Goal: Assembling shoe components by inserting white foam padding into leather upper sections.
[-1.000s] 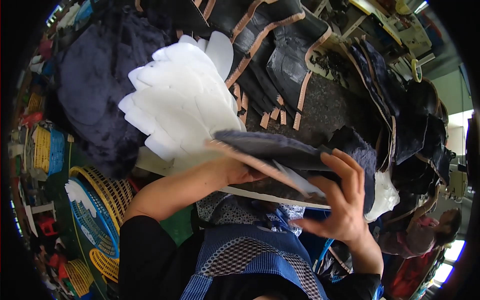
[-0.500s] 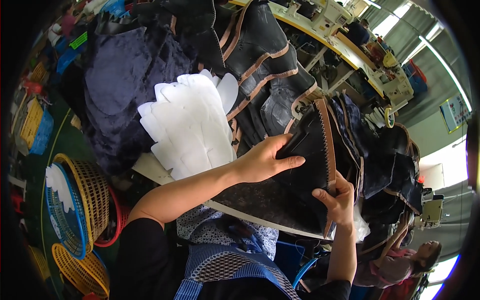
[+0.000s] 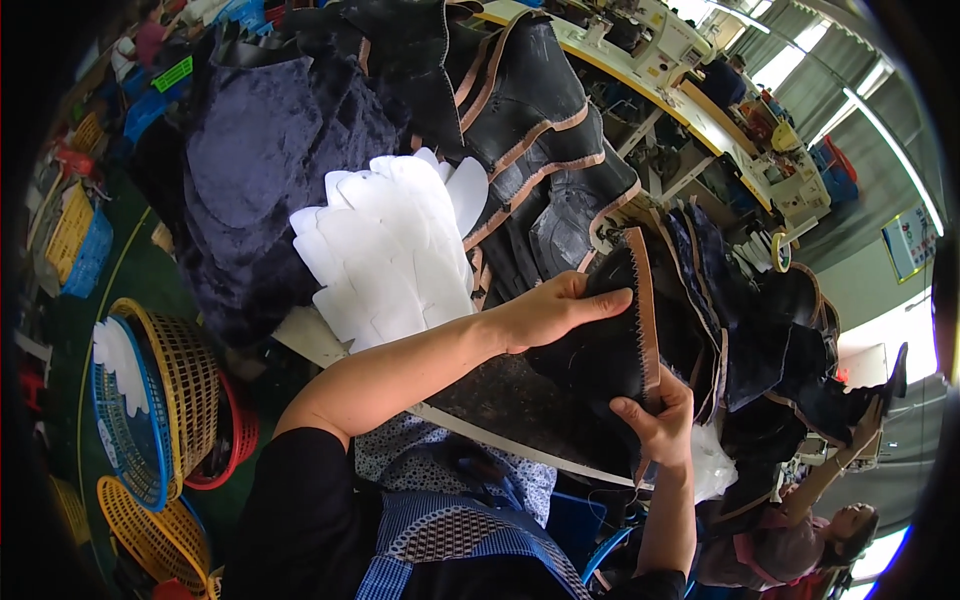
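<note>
Tilting upright since moments before, a black panel [image 3: 610, 350] was pinched by the right hand [image 3: 655, 420]; the left hand [image 3: 550, 310] lay flat on it, centre frame.

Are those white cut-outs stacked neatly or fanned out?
Fanned out: the white cut-outs overlap, their rounded tips staggered like feathers.

One head-worn fisheye looks steeply down, close over the worktable [image 3: 520, 400]. Forearms enter from six o'clock; edges bend toward the rim
</note>
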A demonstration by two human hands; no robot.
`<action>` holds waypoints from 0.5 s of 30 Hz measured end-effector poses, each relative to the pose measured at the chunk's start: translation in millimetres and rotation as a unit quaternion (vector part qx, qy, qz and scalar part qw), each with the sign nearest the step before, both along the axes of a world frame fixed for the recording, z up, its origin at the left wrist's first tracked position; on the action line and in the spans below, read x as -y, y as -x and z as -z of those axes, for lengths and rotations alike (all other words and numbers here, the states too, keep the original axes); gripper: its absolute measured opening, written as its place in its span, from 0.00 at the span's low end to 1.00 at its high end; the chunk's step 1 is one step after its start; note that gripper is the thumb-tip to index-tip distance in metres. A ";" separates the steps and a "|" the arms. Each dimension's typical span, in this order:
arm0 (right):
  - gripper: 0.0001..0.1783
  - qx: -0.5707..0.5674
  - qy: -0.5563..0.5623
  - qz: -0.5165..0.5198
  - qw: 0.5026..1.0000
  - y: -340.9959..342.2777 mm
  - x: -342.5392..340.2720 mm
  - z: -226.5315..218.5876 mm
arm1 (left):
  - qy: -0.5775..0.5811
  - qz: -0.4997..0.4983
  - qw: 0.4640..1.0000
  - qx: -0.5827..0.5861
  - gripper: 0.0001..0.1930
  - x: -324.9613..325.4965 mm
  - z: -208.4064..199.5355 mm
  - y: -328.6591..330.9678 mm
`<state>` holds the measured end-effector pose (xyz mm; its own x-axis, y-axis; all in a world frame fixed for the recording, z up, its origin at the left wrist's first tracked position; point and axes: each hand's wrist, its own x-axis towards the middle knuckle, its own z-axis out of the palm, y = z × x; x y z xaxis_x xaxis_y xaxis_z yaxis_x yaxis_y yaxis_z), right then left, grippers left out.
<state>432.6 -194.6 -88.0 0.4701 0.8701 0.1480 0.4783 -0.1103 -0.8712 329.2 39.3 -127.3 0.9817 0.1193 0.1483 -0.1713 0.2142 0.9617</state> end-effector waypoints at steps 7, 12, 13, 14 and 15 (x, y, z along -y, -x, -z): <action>0.16 0.093 0.015 -0.127 0.987 31.5 -18.5 -11.1 | 0.154 0.067 0.986 -0.021 0.16 -1.7 2.2 15.0; 0.08 0.392 -0.037 -0.093 0.914 57.8 -41.0 29.3 | 0.005 -0.011 0.999 0.044 0.43 -50.1 -17.4 44.7; 0.05 0.403 -0.023 -0.083 0.911 63.0 -45.8 49.6 | -0.055 -0.072 0.994 0.054 0.42 -56.2 -30.5 49.2; 0.07 0.390 -0.016 -0.071 0.918 68.5 -52.0 72.2 | -0.112 -0.125 0.984 0.052 0.34 -57.3 -44.7 59.0; 0.06 0.383 0.013 -0.042 0.923 70.0 -54.5 101.2 | -0.164 -0.117 0.979 0.035 0.28 -46.8 -51.2 56.6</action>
<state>362.6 -140.1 -189.1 0.1680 0.9067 0.3870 0.9602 -0.0615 -0.2726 272.6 86.1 -76.1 0.9193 0.2745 0.2820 -0.2461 -0.1581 0.9563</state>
